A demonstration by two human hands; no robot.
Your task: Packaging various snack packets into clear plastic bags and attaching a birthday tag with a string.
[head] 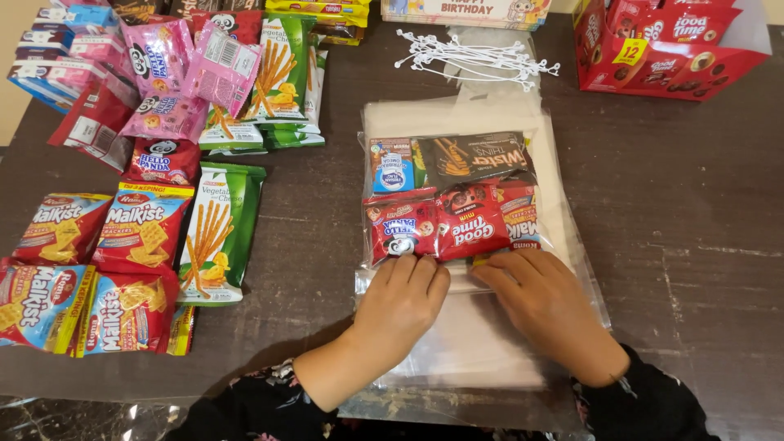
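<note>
Red snack packs (433, 229) sit in my clear bag (490, 327) on the dark surface (694, 245); both hands, left (400, 298) and right (543, 298), press flat on it.

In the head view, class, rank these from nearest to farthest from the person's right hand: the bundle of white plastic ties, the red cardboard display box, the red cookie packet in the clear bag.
From the right hand:
1. Red cookie packet, just above the fingers.
2. Bundle of white plastic ties, top centre.
3. Red cardboard display box, top right corner.
</note>
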